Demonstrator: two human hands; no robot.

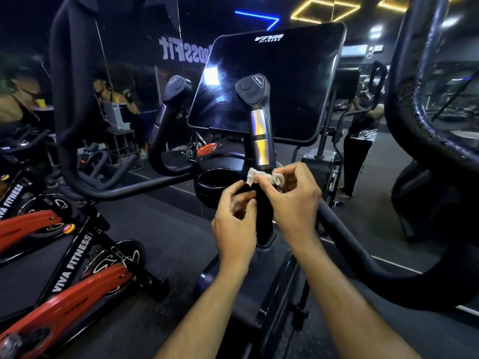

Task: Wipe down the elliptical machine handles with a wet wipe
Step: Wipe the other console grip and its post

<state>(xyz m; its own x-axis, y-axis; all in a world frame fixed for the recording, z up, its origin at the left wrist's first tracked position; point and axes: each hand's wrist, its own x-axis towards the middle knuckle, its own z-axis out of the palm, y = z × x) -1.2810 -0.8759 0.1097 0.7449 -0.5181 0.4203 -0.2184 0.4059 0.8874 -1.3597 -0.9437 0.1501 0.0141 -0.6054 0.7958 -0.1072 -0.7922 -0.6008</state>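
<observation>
I have both hands at the inner right handle (260, 141) of the elliptical, the post that rises just in front of the console screen (267, 81). Its long axis runs up and away from me, leaning slightly left toward its flat button cap. My right hand (293, 200) is curled round the crumpled white wet wipe (264, 177), pressing it to the post just below the lower chrome band. My left hand (236, 216) grips the dark matte lower stem, a little nearer me and below the wipe. I judge the right hand leads any stroke, up along the shaft. The chrome sensors look slick and shiny; the cap is smooth plastic. The long outer handle (404, 141) curves far right, rough-textured, not yet touched
</observation>
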